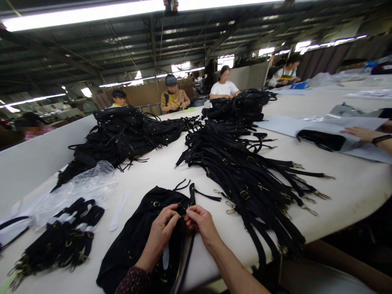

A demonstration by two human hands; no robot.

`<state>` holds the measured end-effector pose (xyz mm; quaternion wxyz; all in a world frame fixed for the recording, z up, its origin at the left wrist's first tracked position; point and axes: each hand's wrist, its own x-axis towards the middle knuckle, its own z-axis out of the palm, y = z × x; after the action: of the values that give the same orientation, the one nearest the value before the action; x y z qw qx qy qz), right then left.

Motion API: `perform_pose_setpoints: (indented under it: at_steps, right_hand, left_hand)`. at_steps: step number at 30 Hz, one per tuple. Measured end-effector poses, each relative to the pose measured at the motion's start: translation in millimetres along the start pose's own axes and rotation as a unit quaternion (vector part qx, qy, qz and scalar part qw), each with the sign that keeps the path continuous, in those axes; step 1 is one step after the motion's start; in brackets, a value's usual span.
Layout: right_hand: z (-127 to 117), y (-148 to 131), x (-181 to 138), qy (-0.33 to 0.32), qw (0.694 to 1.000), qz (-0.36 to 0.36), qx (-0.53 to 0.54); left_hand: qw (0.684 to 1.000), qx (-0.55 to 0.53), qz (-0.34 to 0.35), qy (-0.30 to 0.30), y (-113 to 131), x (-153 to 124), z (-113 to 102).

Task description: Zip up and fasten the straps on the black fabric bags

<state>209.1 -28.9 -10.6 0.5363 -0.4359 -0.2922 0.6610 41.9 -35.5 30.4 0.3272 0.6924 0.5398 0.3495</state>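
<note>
A black bag (134,228) with brass-coloured buckles lies on the table in front of me. My left hand (161,230) rests over its upper right end, thumb and fingers pinched on the bag's edge near a small metal fitting. Close beside it, my right hand (202,224) is closed in a pinch at the same spot, on a black strap (192,194) whose upper end stands up above the fingers. The fitting itself is mostly covered by my fingertips. A small white piece (165,257) shows on the bag below my left hand.
Black straps with metal clips (245,175) are heaped to the right. More black bags (128,134) are piled behind. Bundled straps (67,237), clear plastic (82,192) and white strips (119,210) lie left. A co-worker's hand (358,132) touches a bagged item at right; other people sit beyond.
</note>
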Motion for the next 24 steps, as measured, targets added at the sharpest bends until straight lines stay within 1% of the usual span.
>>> perform_pose_setpoints:
  at_steps: [2,5,8,10,12,14,17,18,19,21,24]
  right_hand:
    - [0,0,0,0.0,1.0,-0.002,-0.001]
    - [1,0,-1,0.0,1.0,-0.01,-0.002]
    - [2,0,-2,0.002,1.0,-0.021,-0.007]
    - [2,0,-3,0.001,1.0,-0.026,-0.015]
    - [2,0,-3,-0.001,0.999,-0.029,-0.023]
    - [1,0,-4,-0.003,0.999,-0.03,-0.027]
    - [1,0,-5,-0.012,0.999,-0.034,-0.035]
    - [0,0,-6,-0.015,0.998,-0.036,-0.038]
    - [0,0,-6,-0.018,0.998,-0.038,-0.042]
    - [1,0,-7,-0.022,0.998,-0.04,-0.047]
    - [0,1,-7,-0.028,0.997,-0.037,-0.055]
  left_hand:
    - [1.0,0.017,0.016,-0.003,-6,0,0]
    - [0.998,0.047,0.028,-0.029,-12,1,-1]
    - [0.996,0.061,0.018,-0.056,-10,7,-5]
    - [0.996,0.064,0.006,-0.058,-6,13,-7]
    - [0.997,0.064,-0.011,-0.048,-1,19,-10]
    - [0.998,0.044,-0.032,-0.025,1,22,-14]
    - [0.997,0.012,-0.071,0.029,-2,23,-21]
    - [0.995,0.016,-0.088,0.044,-4,23,-23]
    - [0.993,0.032,-0.106,0.045,-6,23,-26]
    - [0.988,0.077,-0.134,0.017,-8,24,-29]
    - [0.982,0.119,-0.14,-0.037,-8,30,-30]
